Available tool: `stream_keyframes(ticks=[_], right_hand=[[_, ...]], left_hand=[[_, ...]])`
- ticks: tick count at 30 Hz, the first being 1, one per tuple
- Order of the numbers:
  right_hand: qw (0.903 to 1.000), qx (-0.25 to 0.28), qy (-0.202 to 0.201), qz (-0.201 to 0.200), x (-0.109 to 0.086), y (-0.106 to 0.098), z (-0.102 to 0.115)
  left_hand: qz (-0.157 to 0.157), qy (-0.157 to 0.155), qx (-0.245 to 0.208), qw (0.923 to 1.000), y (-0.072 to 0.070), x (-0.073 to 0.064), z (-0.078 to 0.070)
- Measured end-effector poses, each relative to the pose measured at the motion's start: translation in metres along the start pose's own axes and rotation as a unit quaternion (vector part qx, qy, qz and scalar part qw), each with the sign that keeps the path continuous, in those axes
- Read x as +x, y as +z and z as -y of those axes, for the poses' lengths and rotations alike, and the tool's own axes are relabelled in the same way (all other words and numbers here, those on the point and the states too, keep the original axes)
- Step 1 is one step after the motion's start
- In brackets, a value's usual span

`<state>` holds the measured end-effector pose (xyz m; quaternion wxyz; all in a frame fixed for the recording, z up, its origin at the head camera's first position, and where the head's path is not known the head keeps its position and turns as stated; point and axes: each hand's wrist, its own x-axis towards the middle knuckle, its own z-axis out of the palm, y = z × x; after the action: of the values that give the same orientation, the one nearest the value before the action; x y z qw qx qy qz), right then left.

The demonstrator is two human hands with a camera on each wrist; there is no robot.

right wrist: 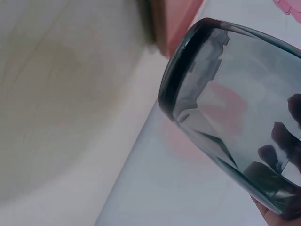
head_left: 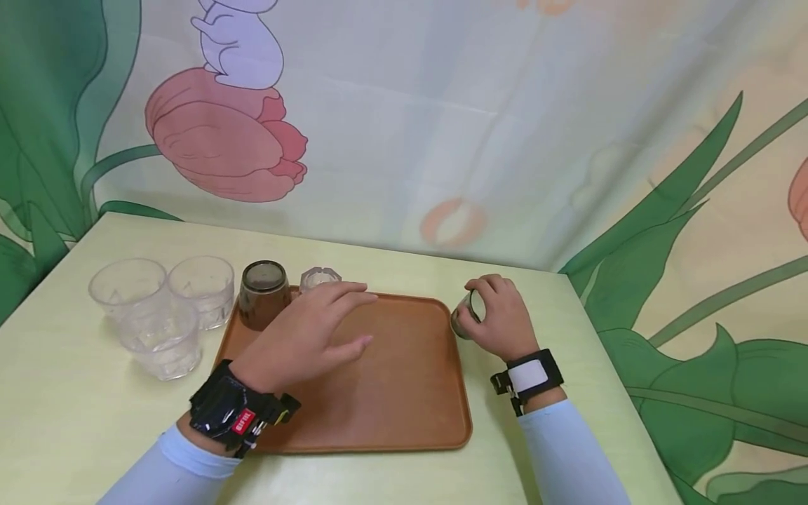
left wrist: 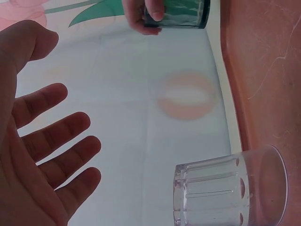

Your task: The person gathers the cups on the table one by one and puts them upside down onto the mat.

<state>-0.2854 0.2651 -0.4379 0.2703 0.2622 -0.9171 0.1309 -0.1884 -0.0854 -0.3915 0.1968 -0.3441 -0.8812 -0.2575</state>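
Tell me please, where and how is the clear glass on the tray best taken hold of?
Probably grip the clear glass around the middle of its side wall, the left hand coming from the right. It stands upside down on the tray, base up and narrowing upward; a smoky glass stands to its left, so the right looks more open.

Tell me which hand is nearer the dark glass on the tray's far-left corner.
Left. The left hand is close by the dark glass, to its right, over the tray; the right hand is farther off, beyond the tray's right edge, gripping another glass.
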Motion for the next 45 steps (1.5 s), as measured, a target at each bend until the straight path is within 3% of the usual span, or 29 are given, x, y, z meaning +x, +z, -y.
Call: stream_keyframes(ticks=[17, 38, 45], right_hand=[[0.9983, 0.032, -0.044, -0.021, 0.007, -0.011, 0.033], [0.9912, 0.076, -0.091, -0.058, 0.014, -0.020, 0.066], [0.9886, 0.084, -0.105, -0.067, 0.017, -0.021, 0.073]], left_hand=[[0.009, -0.018, 0.006, 0.9998, 0.006, -0.002, 0.008], [0.022, -0.033, 0.003, 0.9992, 0.005, 0.001, 0.005], [0.020, -0.023, -0.005, 0.9995, 0.007, 0.001, 0.005]])
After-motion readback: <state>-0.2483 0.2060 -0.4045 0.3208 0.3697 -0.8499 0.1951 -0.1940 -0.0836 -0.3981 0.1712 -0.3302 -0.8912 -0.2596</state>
